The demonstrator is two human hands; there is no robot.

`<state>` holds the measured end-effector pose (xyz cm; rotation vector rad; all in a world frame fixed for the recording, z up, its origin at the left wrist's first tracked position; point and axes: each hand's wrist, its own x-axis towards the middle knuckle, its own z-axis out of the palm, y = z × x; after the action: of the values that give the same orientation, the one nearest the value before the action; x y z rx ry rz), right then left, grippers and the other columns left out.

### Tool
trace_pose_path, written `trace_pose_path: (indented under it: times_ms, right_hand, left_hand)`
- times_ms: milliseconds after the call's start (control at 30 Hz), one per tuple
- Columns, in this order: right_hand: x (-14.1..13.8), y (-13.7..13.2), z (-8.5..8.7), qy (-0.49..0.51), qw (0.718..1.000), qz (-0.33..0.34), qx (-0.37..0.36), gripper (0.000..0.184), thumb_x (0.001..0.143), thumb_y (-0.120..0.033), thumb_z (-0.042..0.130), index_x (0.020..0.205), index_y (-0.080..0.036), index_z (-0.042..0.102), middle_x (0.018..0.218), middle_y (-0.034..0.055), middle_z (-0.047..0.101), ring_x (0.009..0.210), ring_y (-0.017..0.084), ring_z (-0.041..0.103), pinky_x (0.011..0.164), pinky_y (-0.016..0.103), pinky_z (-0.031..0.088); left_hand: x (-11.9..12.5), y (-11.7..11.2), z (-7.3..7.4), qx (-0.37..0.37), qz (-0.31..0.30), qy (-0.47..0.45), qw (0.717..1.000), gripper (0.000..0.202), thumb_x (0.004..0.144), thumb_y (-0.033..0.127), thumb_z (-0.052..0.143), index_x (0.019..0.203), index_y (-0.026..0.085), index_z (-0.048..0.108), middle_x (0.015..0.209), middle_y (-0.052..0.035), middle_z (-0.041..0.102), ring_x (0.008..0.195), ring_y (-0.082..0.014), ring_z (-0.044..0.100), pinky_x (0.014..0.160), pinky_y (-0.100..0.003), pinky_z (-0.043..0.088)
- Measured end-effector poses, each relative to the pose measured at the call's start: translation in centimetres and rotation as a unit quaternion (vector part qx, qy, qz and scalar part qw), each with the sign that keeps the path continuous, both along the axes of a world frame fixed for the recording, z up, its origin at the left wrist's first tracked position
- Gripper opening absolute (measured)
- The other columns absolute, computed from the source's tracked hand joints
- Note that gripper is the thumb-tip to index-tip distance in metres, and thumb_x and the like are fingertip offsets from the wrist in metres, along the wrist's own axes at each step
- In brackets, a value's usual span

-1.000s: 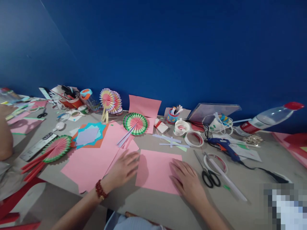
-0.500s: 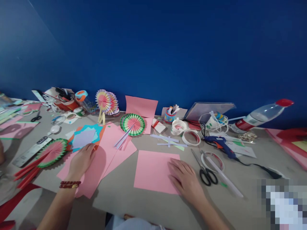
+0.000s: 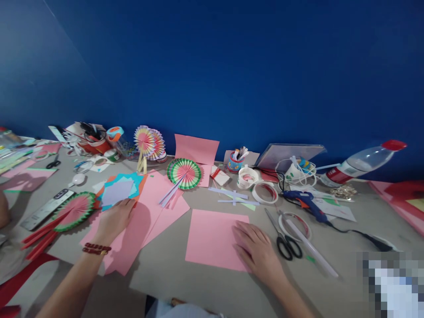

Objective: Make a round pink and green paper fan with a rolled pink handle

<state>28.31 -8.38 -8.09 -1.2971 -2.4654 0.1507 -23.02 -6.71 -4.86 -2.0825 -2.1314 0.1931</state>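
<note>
My right hand (image 3: pixel 256 251) lies flat, fingers spread, on the right part of a pink paper square (image 3: pixel 212 236) on the grey table (image 3: pixel 172 269). My left hand (image 3: pixel 114 219), with a red bead bracelet at the wrist, rests open on a stack of larger pink sheets (image 3: pixel 149 216), its fingertips at the edge of a pile of blue, lilac and orange paper squares (image 3: pixel 119 190). A pink-and-green pleated paper fan (image 3: pixel 74 210) with red stick handles lies just left of that hand.
Black scissors (image 3: pixel 286 240), tape rolls (image 3: pixel 265 193), a blue glue gun (image 3: pixel 306 202) with its cord and a long white stick (image 3: pixel 311 248) lie right of the square. More paper fans (image 3: pixel 183 173), a pen cup (image 3: pixel 234 163), a lying water bottle (image 3: pixel 361 162) line the blue wall. Another person's arm (image 3: pixel 3 207) is at far left.
My left hand slid from beside the pink square leftward onto the stack of pink sheets, up to the blue and lilac pile. My right hand stayed on the square.
</note>
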Motion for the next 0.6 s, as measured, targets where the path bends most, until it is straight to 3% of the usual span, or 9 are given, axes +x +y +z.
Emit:
trace_pose_path:
  times_ms: [200, 400, 600]
  right_hand:
    - [-0.2, -0.1, 0.4, 0.003, 1.000, -0.004, -0.008, 0.039, 0.096, -0.035, 0.054, 0.132, -0.025, 0.062, 0.139, 0.0097, 0.060, 0.125, 0.028, 0.055, 0.105, 0.049, 0.044]
    - [-0.3, -0.1, 0.5, 0.009, 1.000, -0.004, -0.010, 0.039, 0.096, -0.035, 0.054, 0.133, -0.026, 0.061, 0.139, 0.0097, 0.060, 0.125, 0.027, 0.055, 0.105, 0.048, 0.044]
    - [-0.2, 0.0, 0.5, 0.001, 1.000, 0.000, -0.015, 0.038, 0.097, -0.036, 0.052, 0.132, -0.024, 0.061, 0.140, 0.0101, 0.059, 0.125, 0.028, 0.055, 0.105, 0.049, 0.044]
  left_hand:
    - [0.3, 0.9, 0.7, -0.008, -0.032, 0.039, 0.999, 0.042, 0.090, 0.014, 0.037, 0.125, 0.015, 0.060, 0.114, -0.0153, 0.065, 0.102, -0.0307, 0.061, 0.081, -0.039, 0.048]
    - [-1.2, 1.9, 0.8, -0.028, -0.012, -0.002, 1.000, 0.044, 0.084, 0.025, 0.045, 0.125, 0.018, 0.061, 0.118, -0.0128, 0.063, 0.107, -0.0302, 0.059, 0.090, -0.039, 0.047]
    - [-0.1, 2.3, 0.9, -0.016, -0.007, 0.013, 1.000, 0.041, 0.086, 0.018, 0.042, 0.123, 0.015, 0.060, 0.108, -0.0158, 0.062, 0.097, -0.0316, 0.059, 0.079, -0.039, 0.047]
